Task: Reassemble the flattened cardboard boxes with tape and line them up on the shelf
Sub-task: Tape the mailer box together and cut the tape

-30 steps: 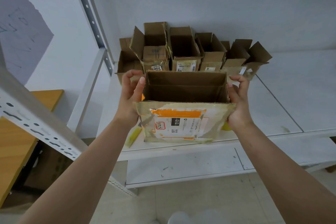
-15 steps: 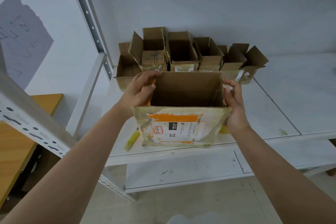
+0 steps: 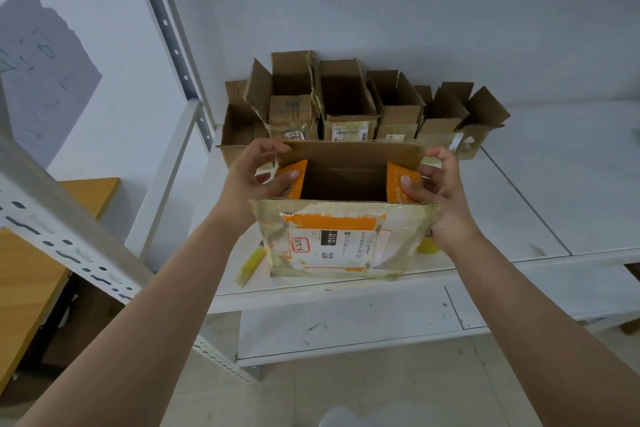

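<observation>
An open cardboard box with an orange and white label and old tape on its near side stands at the front of the white shelf. My left hand grips its left end, thumb pressing the orange left flap inward. On the other end my right hand does the same, its thumb on the orange right flap. The far flap stands up between my fingers. A row of several open boxes lines the back of the shelf.
A yellow tape strip hangs off the shelf's front edge at the left, and a yellow object peeks out behind the box on the right. A perforated shelf post rises at the left. A wooden desk lies lower left.
Both hands shifted from the box's outer sides to its top flaps. The two orange side flaps now fold inward and the far flap has come up.
</observation>
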Available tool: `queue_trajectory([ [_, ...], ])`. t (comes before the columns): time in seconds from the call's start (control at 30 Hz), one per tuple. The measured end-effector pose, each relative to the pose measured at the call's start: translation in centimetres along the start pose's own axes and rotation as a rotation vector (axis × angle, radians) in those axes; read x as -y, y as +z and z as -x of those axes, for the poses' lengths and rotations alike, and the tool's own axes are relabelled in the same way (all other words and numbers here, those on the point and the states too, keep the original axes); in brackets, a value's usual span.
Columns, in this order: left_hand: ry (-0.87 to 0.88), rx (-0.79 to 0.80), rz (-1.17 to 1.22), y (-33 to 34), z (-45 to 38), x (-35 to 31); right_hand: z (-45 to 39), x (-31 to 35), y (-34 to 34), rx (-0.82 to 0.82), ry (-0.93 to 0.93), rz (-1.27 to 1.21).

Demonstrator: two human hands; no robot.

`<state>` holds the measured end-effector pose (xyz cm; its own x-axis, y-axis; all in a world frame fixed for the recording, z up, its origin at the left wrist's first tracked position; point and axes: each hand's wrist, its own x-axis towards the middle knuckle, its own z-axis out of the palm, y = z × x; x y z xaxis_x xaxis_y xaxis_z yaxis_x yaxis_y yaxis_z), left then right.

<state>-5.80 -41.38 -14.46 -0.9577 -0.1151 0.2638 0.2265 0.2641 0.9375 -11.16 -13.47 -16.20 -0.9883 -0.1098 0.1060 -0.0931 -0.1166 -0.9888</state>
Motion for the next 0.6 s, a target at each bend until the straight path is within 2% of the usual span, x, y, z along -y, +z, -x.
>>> queue_trajectory([
  [0.1,-0.024,-0.007,0.010,-0.3,0.2,-0.2,-0.1,0.0,0.0,-0.010,0.013,0.016],
  [0.27,-0.064,0.012,0.172,-0.7,1.3,-0.1,-0.1,-0.3,0.1,-0.007,-0.008,-0.023],
  [0.43,0.036,0.153,0.086,-0.8,2.4,-0.2,-0.2,-1.1,0.0,-0.013,-0.066,-0.054],
  [0.6,-0.065,-0.015,0.014,-0.4,2.1,-0.7,-0.2,-1.2,-0.1,-0.033,-0.028,-0.115],
])
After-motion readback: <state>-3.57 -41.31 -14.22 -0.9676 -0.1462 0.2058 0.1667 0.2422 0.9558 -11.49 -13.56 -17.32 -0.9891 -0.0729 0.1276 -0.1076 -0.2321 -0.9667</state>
